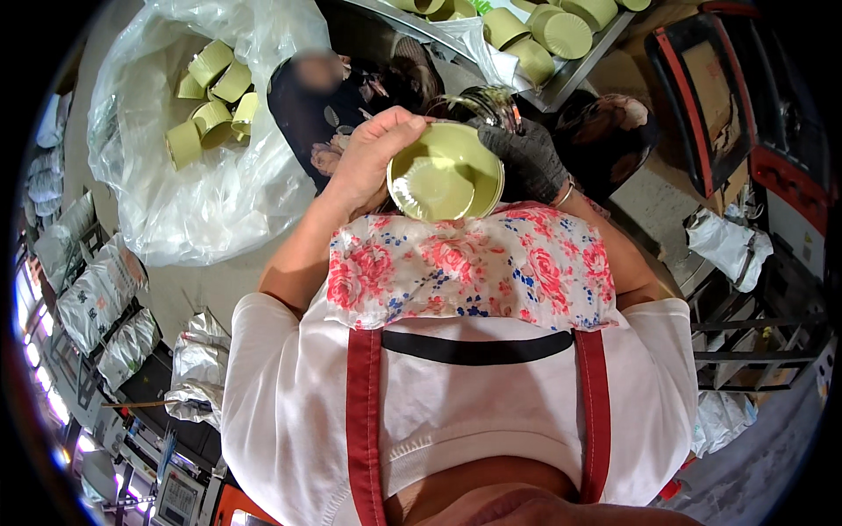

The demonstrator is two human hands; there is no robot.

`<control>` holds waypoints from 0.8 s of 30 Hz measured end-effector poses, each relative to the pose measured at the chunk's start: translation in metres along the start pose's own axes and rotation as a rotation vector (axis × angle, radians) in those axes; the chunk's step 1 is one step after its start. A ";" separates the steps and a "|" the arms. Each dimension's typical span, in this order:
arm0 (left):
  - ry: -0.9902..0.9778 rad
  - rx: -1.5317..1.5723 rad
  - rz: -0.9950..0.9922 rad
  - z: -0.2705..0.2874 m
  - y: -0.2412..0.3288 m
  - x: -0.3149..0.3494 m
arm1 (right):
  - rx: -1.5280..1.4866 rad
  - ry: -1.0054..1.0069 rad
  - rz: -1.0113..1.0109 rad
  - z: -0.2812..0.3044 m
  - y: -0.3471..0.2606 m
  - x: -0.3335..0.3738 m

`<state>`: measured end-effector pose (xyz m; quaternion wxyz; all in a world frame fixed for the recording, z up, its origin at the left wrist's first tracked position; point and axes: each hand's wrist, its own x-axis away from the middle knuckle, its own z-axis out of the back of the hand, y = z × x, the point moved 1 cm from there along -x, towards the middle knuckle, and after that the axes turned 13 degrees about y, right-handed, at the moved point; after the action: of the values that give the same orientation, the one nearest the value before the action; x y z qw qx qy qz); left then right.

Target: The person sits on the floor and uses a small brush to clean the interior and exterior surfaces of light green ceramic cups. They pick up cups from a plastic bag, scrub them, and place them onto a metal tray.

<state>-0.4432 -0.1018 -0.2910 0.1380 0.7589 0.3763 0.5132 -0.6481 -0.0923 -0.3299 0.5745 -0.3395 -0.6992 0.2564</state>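
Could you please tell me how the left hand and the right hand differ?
The left hand is bare; the right hand wears a dark glove. The left hand is at the green container's left side, the right hand at its right. Both are raised above the lap.

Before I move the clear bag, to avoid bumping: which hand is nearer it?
Left. The left hand is at the bowl's left rim, to the bag's right; the gloved right hand is farther off, at the bowl's right.

Left fingers [399,127] partly behind bowl [449,175]
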 end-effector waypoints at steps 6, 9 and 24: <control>0.000 -0.122 -0.036 0.005 0.005 0.001 | 0.560 -0.231 0.608 -0.010 -0.024 0.000; 0.085 -0.086 -0.114 0.000 0.022 0.008 | 1.025 -0.017 1.350 -0.021 -0.040 -0.013; 1.035 0.092 -0.923 0.139 0.098 0.049 | 1.285 0.637 0.745 0.012 -0.157 -0.348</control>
<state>-0.2688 -0.1092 -0.2600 0.1128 0.1841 0.6994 0.6814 -0.6505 -0.4598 -0.4339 0.7060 -0.2102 -0.0586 0.6737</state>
